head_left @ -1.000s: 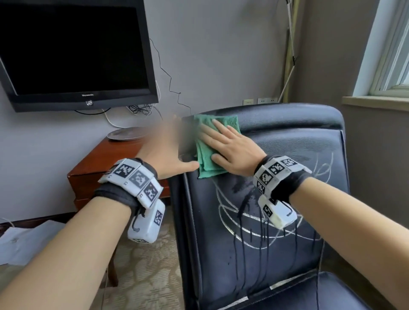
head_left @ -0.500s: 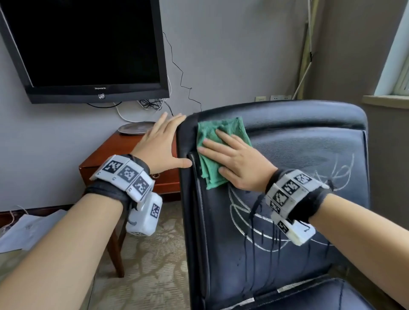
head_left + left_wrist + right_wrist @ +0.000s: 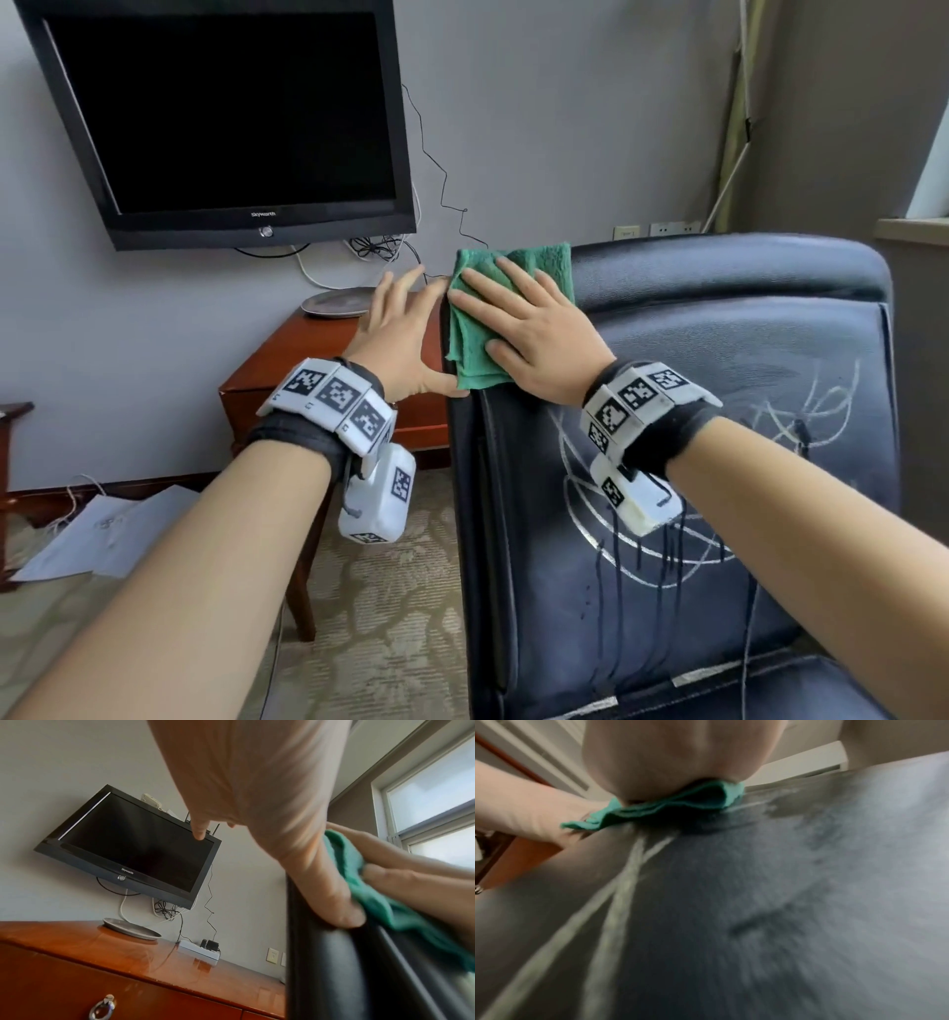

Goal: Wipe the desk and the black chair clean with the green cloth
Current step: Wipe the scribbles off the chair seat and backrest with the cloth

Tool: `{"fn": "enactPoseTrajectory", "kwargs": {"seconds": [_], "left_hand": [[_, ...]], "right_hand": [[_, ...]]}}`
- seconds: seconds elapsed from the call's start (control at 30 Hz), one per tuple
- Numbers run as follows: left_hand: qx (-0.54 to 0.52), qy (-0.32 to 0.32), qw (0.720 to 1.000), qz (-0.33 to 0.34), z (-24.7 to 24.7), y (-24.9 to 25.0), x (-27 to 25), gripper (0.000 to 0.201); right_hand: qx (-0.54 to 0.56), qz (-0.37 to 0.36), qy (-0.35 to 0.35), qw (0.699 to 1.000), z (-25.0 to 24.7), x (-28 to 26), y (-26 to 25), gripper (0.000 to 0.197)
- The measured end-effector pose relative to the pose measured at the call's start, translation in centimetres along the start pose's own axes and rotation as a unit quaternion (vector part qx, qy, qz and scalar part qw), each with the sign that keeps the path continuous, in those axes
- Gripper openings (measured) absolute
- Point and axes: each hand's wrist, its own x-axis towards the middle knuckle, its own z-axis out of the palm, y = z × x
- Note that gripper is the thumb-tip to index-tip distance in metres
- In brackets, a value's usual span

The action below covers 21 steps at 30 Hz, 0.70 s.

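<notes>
The green cloth (image 3: 477, 354) lies folded over the top left corner of the black chair's backrest (image 3: 719, 411). My right hand (image 3: 529, 329) presses flat on the cloth with straight, spread fingers. My left hand (image 3: 405, 334) braces the chair's left edge, thumb on the front and fingers straight behind it. White chalk lines (image 3: 580, 509) and dark drip streaks mark the backrest below. In the left wrist view the left hand's thumb (image 3: 334, 902) touches the chair edge (image 3: 321, 973) beside the cloth (image 3: 372, 898). The blurred right wrist view shows the cloth (image 3: 670, 809) bunched under the palm. The wooden desk (image 3: 308, 365) stands left of the chair.
A black TV (image 3: 231, 128) hangs on the wall above the desk, with cables below it. A grey plate (image 3: 339, 303) and a power strip (image 3: 197, 951) sit on the desk. Papers (image 3: 102, 534) lie on the carpet at the left. A window sill (image 3: 914, 231) is at the right.
My right hand has slid the cloth up and left onto the backrest's top corner. The left hand stays on the chair's left edge. My head has drawn nearer.
</notes>
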Motion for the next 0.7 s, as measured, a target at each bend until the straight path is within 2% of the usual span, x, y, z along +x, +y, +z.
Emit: {"fn": "enactPoseTrajectory", "kwargs": {"seconds": [0.13,0.27,0.33,0.4,0.53,0.7], "left_hand": [[-0.017,-0.034,0.999,0.017,-1.1,-0.4,0.0,0.109],[-0.040,0.008,0.999,0.026,-1.7,0.4,0.1,0.076],[-0.038,0.023,0.998,0.036,-1.6,1.1,0.3,0.068],[-0.027,0.027,0.998,0.051,-1.7,1.5,0.5,0.071],[-0.010,0.013,0.999,0.035,-2.6,0.9,0.7,0.083],[-0.008,-0.030,1.000,-0.003,-3.2,-0.2,1.2,0.079]], "right_hand": [[-0.015,-0.071,-0.017,0.997,0.7,-3.1,0.0,0.055],[-0.045,-0.095,-0.047,0.993,1.4,-5.6,-0.6,0.056],[-0.044,-0.086,-0.049,0.994,1.5,-6.1,-0.9,0.057],[-0.052,-0.082,-0.045,0.994,1.2,-6.1,-1.0,0.055],[-0.056,-0.067,-0.046,0.995,0.4,-3.8,-0.7,0.056],[-0.063,-0.021,-0.029,0.997,0.7,-0.7,-2.5,0.054]]}}
